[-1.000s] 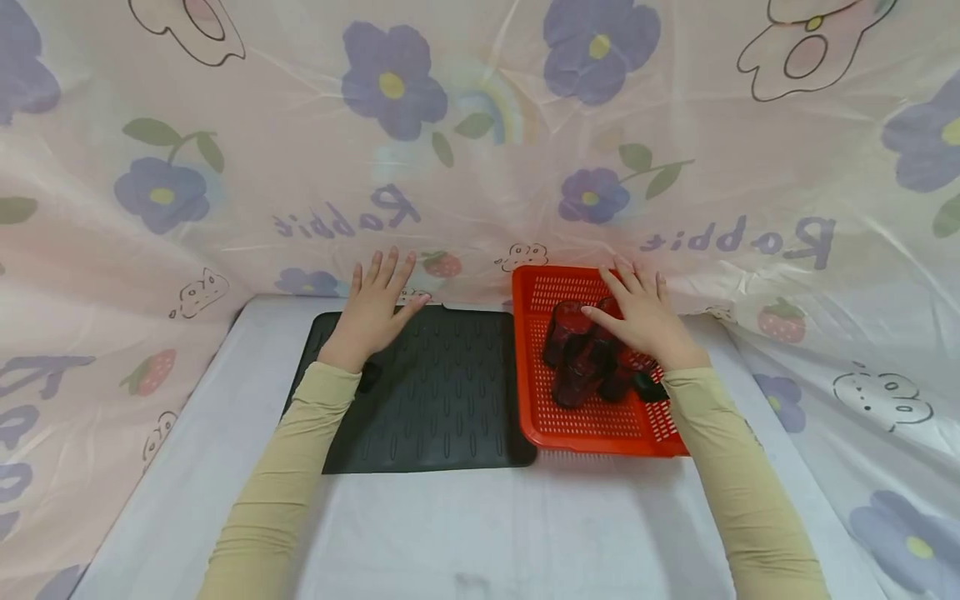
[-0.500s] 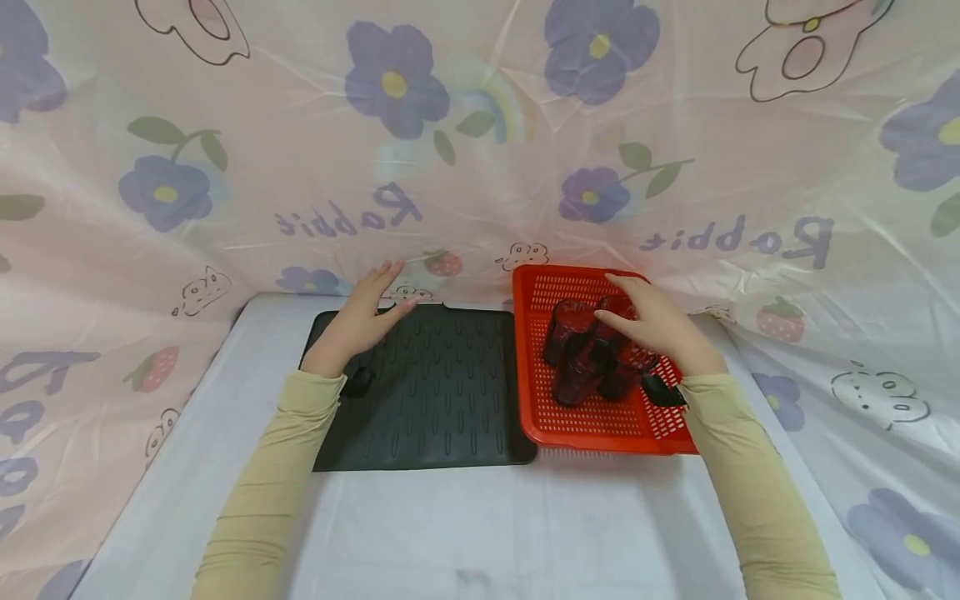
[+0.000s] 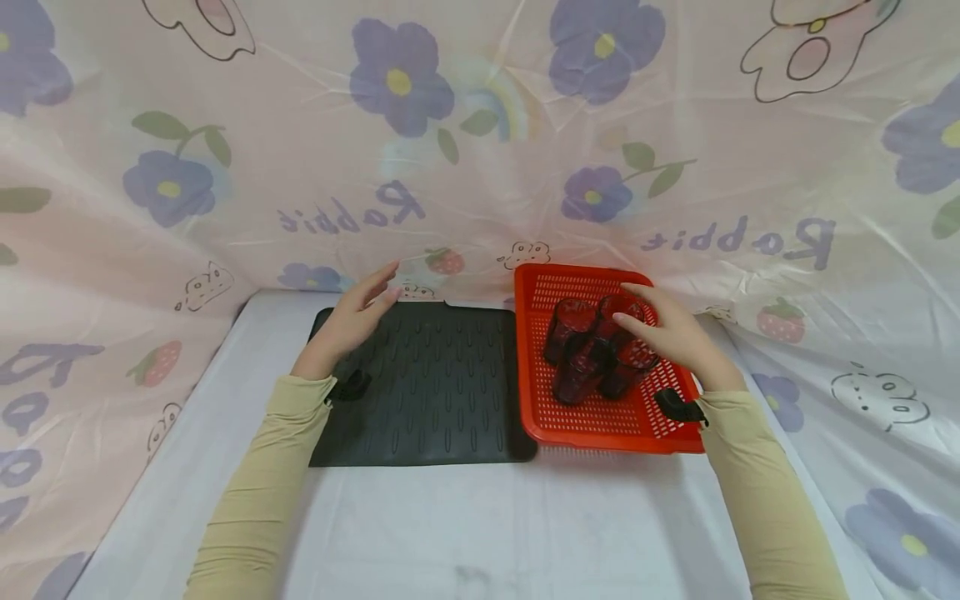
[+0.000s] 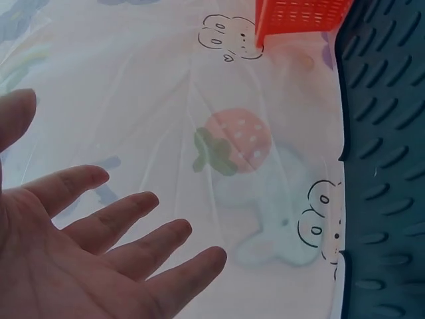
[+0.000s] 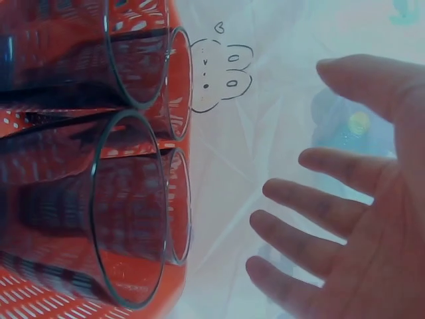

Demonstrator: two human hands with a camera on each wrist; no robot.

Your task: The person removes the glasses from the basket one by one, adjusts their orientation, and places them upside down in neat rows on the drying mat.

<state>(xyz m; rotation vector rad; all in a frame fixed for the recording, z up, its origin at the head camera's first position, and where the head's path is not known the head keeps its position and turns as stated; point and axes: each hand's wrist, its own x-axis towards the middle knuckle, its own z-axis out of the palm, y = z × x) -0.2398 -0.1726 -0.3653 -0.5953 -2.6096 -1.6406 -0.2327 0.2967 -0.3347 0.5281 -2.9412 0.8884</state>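
Several dark-tinted drinking glasses (image 3: pixel 576 367) stand upright, close together, in a red plastic basket (image 3: pixel 600 435). Their round rims also show in the right wrist view, where a near glass (image 5: pixel 126 206) fills the lower left. My right hand (image 3: pixel 667 333) hovers over the basket's right side near the back glasses, its fingers relaxed and apart, holding nothing. To the left, my left hand (image 3: pixel 347 329) hangs over the back left corner of a dark ridged mat (image 3: pixel 442 383). In the left wrist view its palm (image 4: pixel 73 266) and spread fingers hold nothing.
The mat and basket sit side by side on a white-covered table (image 3: pixel 480 525). Behind rises a printed curtain (image 3: pixel 480 167) with flowers and rabbits, close to the back edges of both. A black wrist strap piece (image 3: pixel 678 406) hangs below the right wrist.
Both hands have turned from spread, palms-down to more sideways. Each has drawn slightly back toward the person and outward. The glasses, basket and mat stay where they were.
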